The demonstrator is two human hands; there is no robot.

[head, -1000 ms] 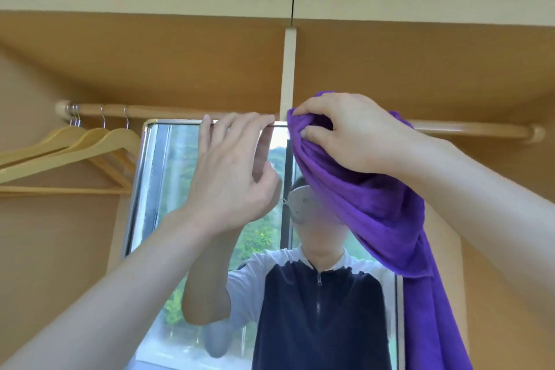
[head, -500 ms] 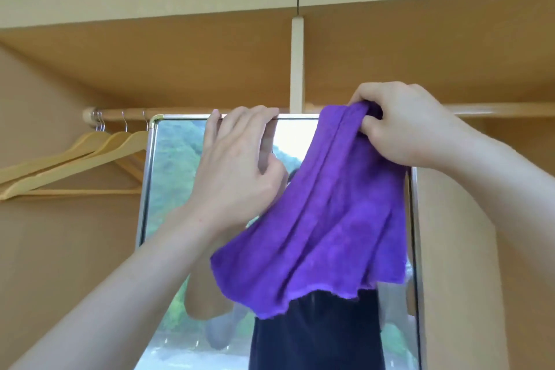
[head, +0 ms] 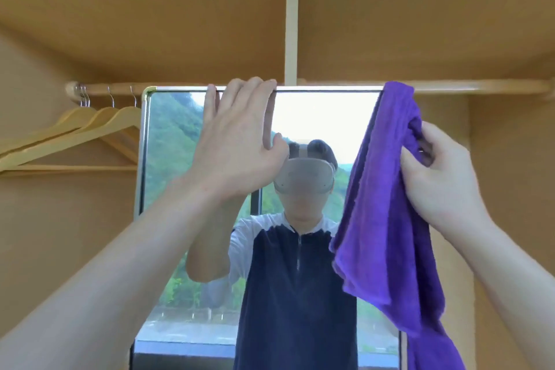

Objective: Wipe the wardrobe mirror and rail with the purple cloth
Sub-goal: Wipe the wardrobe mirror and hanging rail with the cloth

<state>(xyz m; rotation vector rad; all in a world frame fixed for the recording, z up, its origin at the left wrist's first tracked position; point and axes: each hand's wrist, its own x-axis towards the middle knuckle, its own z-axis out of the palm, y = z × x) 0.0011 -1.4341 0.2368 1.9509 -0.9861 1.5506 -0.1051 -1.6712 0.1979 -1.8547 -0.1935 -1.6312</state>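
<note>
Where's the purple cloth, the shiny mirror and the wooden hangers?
purple cloth (head: pixel 387 219), head view, on its hanging middle fold.
mirror (head: pixel 177 141), head view, on the bare glass left of the hand.
wooden hangers (head: pixel 90 129), head view, on a sloping arm.

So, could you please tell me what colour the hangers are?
Pale natural wood hangers, clearest in the head view.

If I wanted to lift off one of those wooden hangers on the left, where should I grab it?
Probably the nearest wooden hanger: take its sloping shoulder just below the metal hook, reaching in from the front. The hooks sit over the rail, so it must lift up to come off. Its flat bottom bar looks thinner.
</note>
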